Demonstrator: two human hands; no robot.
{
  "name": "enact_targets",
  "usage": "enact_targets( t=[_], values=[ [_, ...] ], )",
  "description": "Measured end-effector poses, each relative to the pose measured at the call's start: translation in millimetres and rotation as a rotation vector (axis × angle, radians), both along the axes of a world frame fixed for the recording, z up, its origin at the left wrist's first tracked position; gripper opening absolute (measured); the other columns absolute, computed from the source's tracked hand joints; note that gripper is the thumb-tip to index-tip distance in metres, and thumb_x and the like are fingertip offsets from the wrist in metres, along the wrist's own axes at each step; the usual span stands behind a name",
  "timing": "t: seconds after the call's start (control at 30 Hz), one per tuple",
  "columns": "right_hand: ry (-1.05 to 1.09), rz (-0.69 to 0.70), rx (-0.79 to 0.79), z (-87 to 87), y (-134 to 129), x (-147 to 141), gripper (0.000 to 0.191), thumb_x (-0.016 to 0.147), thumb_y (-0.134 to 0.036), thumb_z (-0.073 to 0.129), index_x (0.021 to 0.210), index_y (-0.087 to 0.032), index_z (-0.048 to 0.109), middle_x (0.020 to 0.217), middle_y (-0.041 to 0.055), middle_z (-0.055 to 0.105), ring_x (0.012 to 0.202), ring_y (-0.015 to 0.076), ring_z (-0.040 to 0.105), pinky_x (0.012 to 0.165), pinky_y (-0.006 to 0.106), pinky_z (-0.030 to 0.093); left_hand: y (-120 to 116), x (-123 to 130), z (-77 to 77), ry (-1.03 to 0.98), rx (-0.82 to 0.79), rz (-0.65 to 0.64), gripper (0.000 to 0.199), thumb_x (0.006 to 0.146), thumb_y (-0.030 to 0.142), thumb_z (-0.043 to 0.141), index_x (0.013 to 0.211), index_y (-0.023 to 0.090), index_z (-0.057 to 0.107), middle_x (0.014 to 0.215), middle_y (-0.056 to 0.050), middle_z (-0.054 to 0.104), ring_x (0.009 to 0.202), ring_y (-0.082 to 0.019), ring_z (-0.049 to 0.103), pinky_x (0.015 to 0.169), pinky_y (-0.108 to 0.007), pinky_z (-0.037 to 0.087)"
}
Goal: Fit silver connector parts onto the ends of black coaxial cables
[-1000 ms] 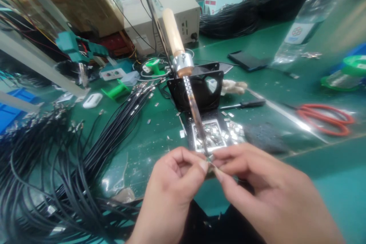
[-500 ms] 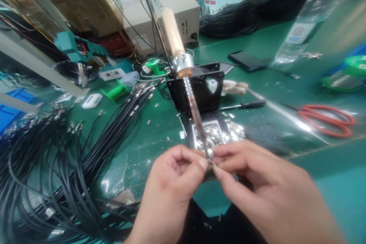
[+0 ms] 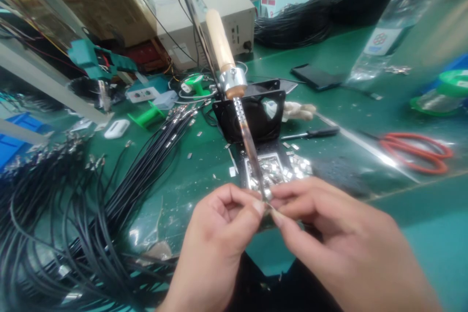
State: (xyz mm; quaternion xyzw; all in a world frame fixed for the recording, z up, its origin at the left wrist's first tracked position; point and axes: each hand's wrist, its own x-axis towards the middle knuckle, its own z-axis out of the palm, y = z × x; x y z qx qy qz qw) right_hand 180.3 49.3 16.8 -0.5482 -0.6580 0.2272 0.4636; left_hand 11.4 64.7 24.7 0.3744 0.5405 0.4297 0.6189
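Narrow grip: left hand (image 3: 221,231) and right hand (image 3: 340,239) pinch a tiny part (image 3: 269,206), mostly hidden, at the tip of the iron (image 3: 249,144), hardly moved since a second ago. Beyond, a tray (image 3: 249,175) holds metal bits (image 3: 277,169); cables (image 3: 146,161) spread over the green bench's (image 3: 171,187) left, a beige machine (image 3: 239,12) behind.

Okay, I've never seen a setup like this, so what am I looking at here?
No robot here: a head-worn camera looks forward and down at a person's bare left hand and right hand. Their fingertips come together, pinching a tiny piece too blurred to identify. What looks like a soldering iron with a pale handle points down at them; whether it touches the piece is unclear. On the green table are a tray of small metallic bits, black cables to the left, and red-handled scissors to the right.
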Motion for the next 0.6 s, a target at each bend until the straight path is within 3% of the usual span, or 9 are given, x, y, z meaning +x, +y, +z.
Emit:
enact_targets(
  t=[0.27,0.6],
  values=[
    [0.016,-0.014,0.004,-7.7,-3.0,-4.9,0.017,0.085,-0.016,0.069,0.073,-0.026,0.074,0.100,-0.0132,0.077,0.087,-0.0034,0.075,0.088,-0.004,0.054,-2.7,0.1,-2.0,-0.009,-0.006,-0.002,0.022,0.081,0.026,0.084,0.068,0.018,0.068,0.063,0.006,0.054,0.054,-0.006,0.033,0.049,-0.018,0.031],
    [0.033,-0.008,-0.053,-3.1,-10.0,-0.3,0.017,0.085,-0.017,0.070,0.070,-0.024,0.076,0.101,-0.0082,0.079,0.086,0.0030,0.077,0.086,0.004,0.060,-6.8,1.1,0.0,-0.020,-0.020,-0.010,0.022,0.079,0.025,0.084,0.069,0.017,0.067,0.063,0.005,0.054,0.052,-0.006,0.031,0.049,-0.019,0.029]
  ],
)
